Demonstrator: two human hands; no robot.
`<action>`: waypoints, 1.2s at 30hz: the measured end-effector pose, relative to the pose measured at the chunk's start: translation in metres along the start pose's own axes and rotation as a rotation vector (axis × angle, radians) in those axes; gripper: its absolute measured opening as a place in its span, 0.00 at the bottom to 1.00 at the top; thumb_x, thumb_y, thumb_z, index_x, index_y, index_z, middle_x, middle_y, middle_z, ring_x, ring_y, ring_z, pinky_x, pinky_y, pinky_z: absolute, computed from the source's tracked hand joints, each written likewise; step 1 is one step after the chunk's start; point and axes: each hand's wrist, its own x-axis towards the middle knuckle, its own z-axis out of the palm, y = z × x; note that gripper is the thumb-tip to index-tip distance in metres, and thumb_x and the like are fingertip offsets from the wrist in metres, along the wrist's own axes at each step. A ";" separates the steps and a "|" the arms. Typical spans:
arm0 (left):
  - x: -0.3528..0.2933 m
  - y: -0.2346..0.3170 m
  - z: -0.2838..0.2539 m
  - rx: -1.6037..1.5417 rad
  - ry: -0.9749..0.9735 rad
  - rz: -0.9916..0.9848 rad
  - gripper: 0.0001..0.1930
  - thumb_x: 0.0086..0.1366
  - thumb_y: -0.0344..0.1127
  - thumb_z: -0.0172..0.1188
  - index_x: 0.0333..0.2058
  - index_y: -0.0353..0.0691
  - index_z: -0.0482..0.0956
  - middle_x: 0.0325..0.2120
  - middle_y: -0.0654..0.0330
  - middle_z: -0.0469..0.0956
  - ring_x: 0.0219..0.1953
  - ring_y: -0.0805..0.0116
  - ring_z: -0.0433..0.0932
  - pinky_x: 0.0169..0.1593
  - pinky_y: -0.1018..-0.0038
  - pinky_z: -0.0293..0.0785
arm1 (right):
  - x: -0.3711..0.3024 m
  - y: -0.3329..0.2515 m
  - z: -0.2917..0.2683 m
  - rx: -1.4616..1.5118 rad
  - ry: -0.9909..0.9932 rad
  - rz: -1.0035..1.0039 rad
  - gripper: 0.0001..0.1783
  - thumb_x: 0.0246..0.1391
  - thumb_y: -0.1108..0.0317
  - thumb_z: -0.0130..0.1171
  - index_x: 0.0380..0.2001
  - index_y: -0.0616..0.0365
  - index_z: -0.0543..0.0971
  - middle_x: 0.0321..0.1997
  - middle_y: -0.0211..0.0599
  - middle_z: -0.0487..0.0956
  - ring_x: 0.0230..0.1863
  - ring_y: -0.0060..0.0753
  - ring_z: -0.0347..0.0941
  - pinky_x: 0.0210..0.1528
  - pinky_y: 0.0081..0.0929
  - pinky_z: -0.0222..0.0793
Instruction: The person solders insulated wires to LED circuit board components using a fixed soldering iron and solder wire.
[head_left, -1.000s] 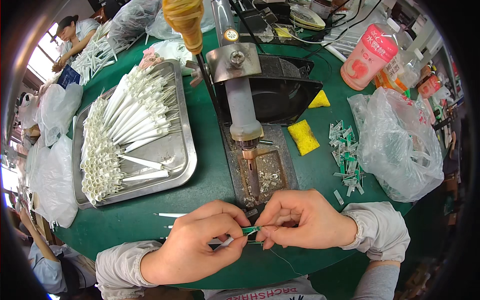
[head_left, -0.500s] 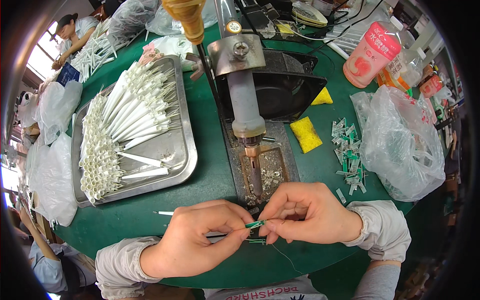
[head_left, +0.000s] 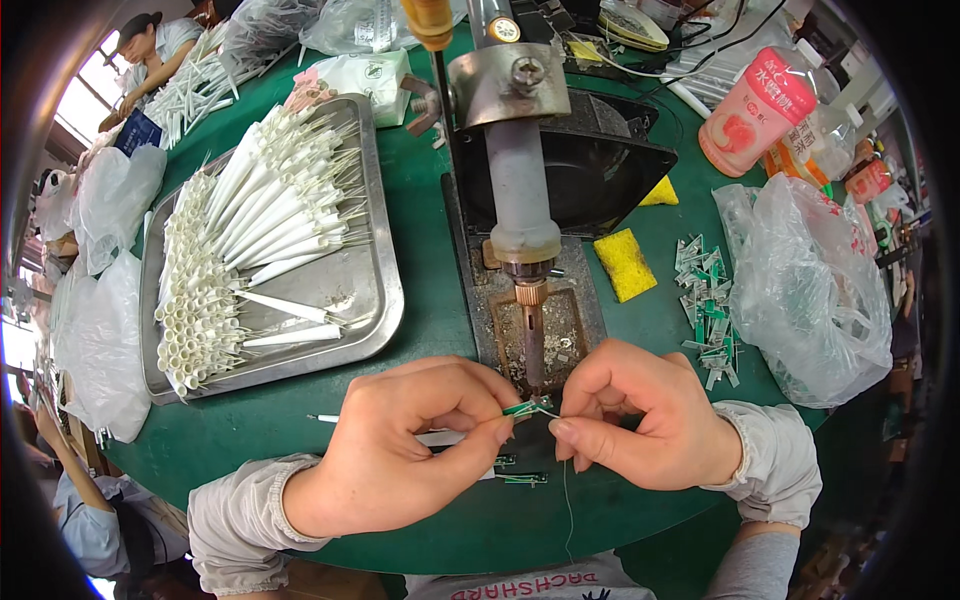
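Note:
My left hand (head_left: 405, 435) is closed in a pinch on a small green circuit board (head_left: 522, 408). The board's far end is right beneath the tip of a soldering iron (head_left: 535, 345), which hangs upright in a metal clamp; contact is hard to make out. Between finger and thumb, my right hand (head_left: 650, 420) grips a thin wire (head_left: 549, 412) that reaches the board's right end. A fine strand (head_left: 567, 510) dangles below that hand. More green boards (head_left: 522, 478) lie under my hands, and a white tube is partly hidden by my left hand.
At left, a metal tray (head_left: 385, 300) holds many white tubes with thin wires (head_left: 270, 220). To the right are a yellow sponge (head_left: 625, 265), a pile of small boards (head_left: 708, 310), a plastic bag (head_left: 805, 290) and a pink-labelled bottle (head_left: 755, 110). A black fan-like housing (head_left: 590, 165) stands behind the iron.
Both hands have moved slightly up and right in view, bringing the board under the iron's tip. The right fingers have drawn a little away from the board, exposing the wire between.

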 end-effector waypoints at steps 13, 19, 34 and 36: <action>0.003 -0.005 0.001 -0.011 0.050 0.098 0.02 0.55 0.18 0.62 0.27 0.29 0.78 0.34 0.53 0.80 0.32 0.75 0.81 0.36 0.80 0.79 | 0.002 0.005 0.006 0.161 0.085 0.003 0.07 0.57 0.76 0.59 0.33 0.61 0.71 0.22 0.30 0.79 0.22 0.15 0.76 0.21 0.12 0.67; 0.001 0.001 0.000 -0.090 0.049 -0.025 0.03 0.59 0.16 0.58 0.29 0.29 0.77 0.36 0.52 0.78 0.34 0.73 0.79 0.36 0.80 0.76 | 0.003 0.008 0.006 0.152 0.066 -0.023 0.07 0.57 0.75 0.59 0.34 0.61 0.71 0.22 0.30 0.79 0.22 0.15 0.76 0.22 0.12 0.67; 0.005 0.001 -0.008 -0.341 0.026 -0.183 0.02 0.61 0.17 0.56 0.30 0.28 0.76 0.36 0.50 0.78 0.34 0.72 0.79 0.37 0.79 0.77 | 0.003 0.008 0.002 0.177 0.030 0.060 0.07 0.57 0.74 0.59 0.35 0.61 0.71 0.23 0.30 0.79 0.22 0.15 0.76 0.22 0.14 0.67; 0.005 0.002 -0.008 -0.329 0.034 -0.217 0.02 0.61 0.17 0.56 0.30 0.28 0.75 0.37 0.50 0.78 0.34 0.72 0.79 0.38 0.79 0.78 | 0.002 0.001 -0.003 0.084 -0.010 0.084 0.07 0.56 0.74 0.60 0.34 0.60 0.71 0.22 0.30 0.78 0.21 0.16 0.75 0.21 0.16 0.65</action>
